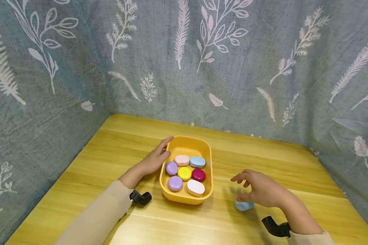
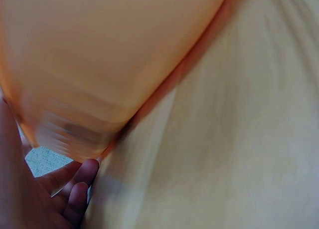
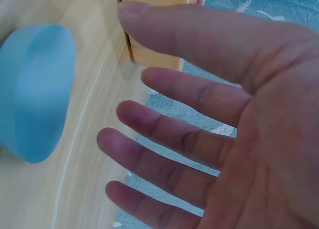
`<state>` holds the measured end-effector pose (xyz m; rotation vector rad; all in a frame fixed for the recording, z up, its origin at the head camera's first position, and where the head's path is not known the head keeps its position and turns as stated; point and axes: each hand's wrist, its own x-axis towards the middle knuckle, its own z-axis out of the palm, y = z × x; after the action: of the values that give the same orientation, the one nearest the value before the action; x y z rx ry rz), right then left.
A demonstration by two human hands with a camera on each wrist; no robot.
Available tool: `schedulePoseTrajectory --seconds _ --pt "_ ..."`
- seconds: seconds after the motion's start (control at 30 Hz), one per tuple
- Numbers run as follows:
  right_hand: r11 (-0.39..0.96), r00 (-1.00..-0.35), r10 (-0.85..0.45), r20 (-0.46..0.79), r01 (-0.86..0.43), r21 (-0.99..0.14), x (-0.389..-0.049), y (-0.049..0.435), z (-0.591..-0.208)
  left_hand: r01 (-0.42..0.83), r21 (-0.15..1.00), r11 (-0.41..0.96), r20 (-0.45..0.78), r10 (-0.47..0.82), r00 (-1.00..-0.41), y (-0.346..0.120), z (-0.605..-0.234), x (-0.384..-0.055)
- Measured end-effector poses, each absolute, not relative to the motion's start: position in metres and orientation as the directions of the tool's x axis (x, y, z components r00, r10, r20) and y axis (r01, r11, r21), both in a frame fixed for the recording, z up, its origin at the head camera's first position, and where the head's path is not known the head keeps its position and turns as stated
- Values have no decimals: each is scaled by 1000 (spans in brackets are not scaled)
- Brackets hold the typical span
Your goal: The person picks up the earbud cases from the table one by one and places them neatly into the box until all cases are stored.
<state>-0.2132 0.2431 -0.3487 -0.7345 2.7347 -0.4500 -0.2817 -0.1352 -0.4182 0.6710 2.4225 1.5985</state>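
Note:
My left hand [image 1: 154, 160] holds the left side of a yellow plastic bin [image 1: 211, 177], thumb at the rim and fingers along the outer wall. In the left wrist view its fingers [image 2: 77, 199] touch the bin's corner. Inside the bin lie several small rounded cases, among them a pink one [image 1: 182, 160], a light blue one [image 1: 197, 162], a yellow one [image 1: 184, 173], a dark red one [image 1: 198, 175] and a white one [image 1: 195, 188]. My right hand [image 1: 262, 190] hovers with spread fingers close to another light blue rounded case [image 3: 42, 94] on the table, holding nothing.
Two purple cases, one in front [image 1: 175, 183] and one behind [image 1: 171, 168], lie along the bin's left side. The wooden table [image 1: 135, 224] carries the bin and the separate blue case. A leaf-patterned curtain [image 1: 159, 51] hangs behind and at both sides.

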Motion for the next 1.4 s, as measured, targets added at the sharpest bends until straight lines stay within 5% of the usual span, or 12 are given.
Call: schedulePoseTrajectory --seconds 0.6,1.4 --pt "798 -770 -556 -312 -389 -461 -215 246 -361 280 899 335 109 449 -887 -136 -418 -285" --pt "818 -778 -549 -307 -424 -388 -216 248 -373 268 899 348 95 441 -893 -136 -418 -285"
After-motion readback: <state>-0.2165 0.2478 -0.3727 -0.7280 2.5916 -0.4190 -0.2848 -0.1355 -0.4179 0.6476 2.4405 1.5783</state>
